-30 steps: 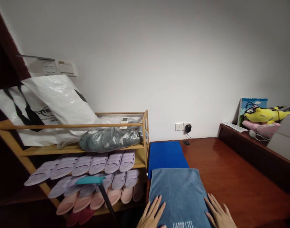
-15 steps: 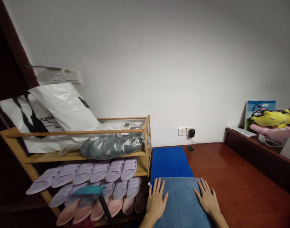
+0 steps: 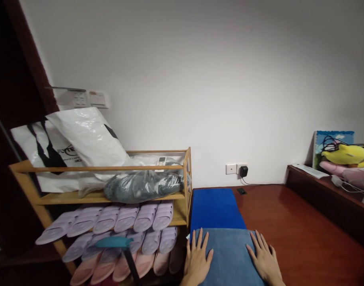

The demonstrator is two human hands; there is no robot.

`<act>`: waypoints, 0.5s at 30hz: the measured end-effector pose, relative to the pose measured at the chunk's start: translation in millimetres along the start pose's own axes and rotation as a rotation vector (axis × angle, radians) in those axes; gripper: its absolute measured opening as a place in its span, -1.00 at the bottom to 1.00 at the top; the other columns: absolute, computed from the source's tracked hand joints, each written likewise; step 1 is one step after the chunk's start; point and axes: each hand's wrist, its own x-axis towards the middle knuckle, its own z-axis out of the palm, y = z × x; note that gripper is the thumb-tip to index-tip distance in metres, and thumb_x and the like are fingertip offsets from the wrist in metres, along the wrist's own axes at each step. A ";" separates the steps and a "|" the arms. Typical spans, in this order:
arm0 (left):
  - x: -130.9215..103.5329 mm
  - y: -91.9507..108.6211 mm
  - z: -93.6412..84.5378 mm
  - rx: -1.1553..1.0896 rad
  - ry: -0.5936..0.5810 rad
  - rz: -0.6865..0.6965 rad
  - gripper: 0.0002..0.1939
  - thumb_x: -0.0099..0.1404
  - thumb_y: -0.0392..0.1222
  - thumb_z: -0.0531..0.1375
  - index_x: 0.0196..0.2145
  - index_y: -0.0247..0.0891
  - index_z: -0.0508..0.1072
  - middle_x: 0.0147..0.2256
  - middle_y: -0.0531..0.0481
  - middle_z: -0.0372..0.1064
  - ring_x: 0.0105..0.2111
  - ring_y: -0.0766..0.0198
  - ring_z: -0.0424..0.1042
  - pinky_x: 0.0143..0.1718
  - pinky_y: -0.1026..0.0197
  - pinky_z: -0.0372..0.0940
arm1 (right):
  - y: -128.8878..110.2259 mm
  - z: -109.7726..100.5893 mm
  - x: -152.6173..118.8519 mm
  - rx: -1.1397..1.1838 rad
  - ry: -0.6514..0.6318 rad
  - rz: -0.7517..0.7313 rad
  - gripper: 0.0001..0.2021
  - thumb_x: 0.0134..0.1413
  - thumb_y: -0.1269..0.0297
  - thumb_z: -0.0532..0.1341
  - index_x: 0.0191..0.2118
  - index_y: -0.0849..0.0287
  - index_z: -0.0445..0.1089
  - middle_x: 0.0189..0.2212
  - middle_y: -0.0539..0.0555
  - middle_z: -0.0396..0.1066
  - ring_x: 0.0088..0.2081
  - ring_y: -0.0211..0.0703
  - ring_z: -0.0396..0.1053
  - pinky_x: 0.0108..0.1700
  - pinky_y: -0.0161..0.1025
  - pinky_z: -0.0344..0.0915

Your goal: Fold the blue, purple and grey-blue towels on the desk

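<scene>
A grey-blue cloth [image 3: 228, 254] lies at the bottom centre, over the near part of a bright blue cloth or mat [image 3: 216, 208]. My left hand [image 3: 198, 256] rests flat on its left edge, fingers spread and pointing away from me. On the opposite edge lies my right hand [image 3: 264, 256], also flat with the fingers apart. Neither hand grips anything. The near end of the grey-blue cloth runs out of view.
To the left stands a wooden shoe rack [image 3: 188, 190] with lilac slippers [image 3: 140, 218], white bags [image 3: 89, 135] and a plastic-wrapped bundle [image 3: 143, 186]. A teal-topped handle [image 3: 115, 241] juts up before it. On the right, a raised ledge [image 3: 328, 210] holds a yellow plush toy [image 3: 349, 154].
The whole view has shifted slightly, so things appear a little lower and further right. Both hands stay flat on the cloth's edges.
</scene>
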 end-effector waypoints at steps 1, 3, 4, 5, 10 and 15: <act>-0.1 0.3 -0.4 0.001 -0.004 -0.001 -0.40 0.33 0.07 -0.13 0.28 0.02 -0.16 0.32 0.13 -0.41 0.29 -0.02 -0.46 0.23 -0.24 -0.31 | 0.4 0.8 0.1 0.001 0.004 0.000 -0.29 0.11 -0.23 -0.26 0.29 0.02 -0.08 0.32 -0.04 -0.22 0.32 -0.10 -0.27 0.26 0.08 -0.15; -0.2 1.3 -1.9 0.002 -0.017 -0.009 -0.40 0.32 0.07 -0.13 0.29 0.03 -0.15 0.32 0.14 -0.41 0.29 -0.02 -0.46 0.23 -0.24 -0.32 | 0.7 1.9 0.3 0.004 0.015 -0.001 -0.30 0.11 -0.22 -0.24 0.29 0.02 -0.06 0.32 -0.04 -0.21 0.32 -0.10 -0.26 0.26 0.08 -0.14; -0.2 1.9 -2.8 0.003 -0.024 -0.015 -0.40 0.32 0.07 -0.13 0.29 0.03 -0.15 0.32 0.14 -0.42 0.29 -0.02 -0.46 0.23 -0.24 -0.32 | 0.7 2.2 0.3 0.004 0.018 -0.002 -0.30 0.11 -0.22 -0.24 0.28 0.02 -0.06 0.32 -0.04 -0.20 0.32 -0.09 -0.26 0.26 0.07 -0.14; -0.2 2.5 -3.7 0.003 -0.030 -0.020 -0.40 0.32 0.07 -0.13 0.28 0.03 -0.15 0.32 0.13 -0.43 0.29 -0.02 -0.46 0.23 -0.24 -0.32 | 0.5 2.2 0.3 0.003 0.019 -0.002 -0.30 0.11 -0.22 -0.23 0.28 0.02 -0.05 0.32 -0.03 -0.19 0.32 -0.09 -0.25 0.26 0.07 -0.14; -0.4 4.7 -5.3 -0.003 -0.038 -0.030 -0.40 0.32 0.06 -0.14 0.29 0.03 -0.15 0.32 0.13 -0.44 0.29 -0.01 -0.48 0.22 -0.26 -0.32 | -0.5 1.2 0.3 -0.007 0.021 0.001 -0.31 0.12 -0.21 -0.23 0.28 0.02 -0.04 0.32 -0.02 -0.18 0.32 -0.09 -0.24 0.26 0.07 -0.14; -0.3 6.7 -6.1 -0.016 -0.065 -0.058 -0.39 0.31 0.05 -0.14 0.29 0.02 -0.16 0.33 0.14 -0.47 0.29 0.00 -0.50 0.21 -0.26 -0.26 | -0.8 0.5 0.3 -0.029 0.020 0.000 -0.31 0.12 -0.21 -0.24 0.28 0.03 -0.04 0.32 -0.02 -0.18 0.31 -0.09 -0.23 0.26 0.08 -0.13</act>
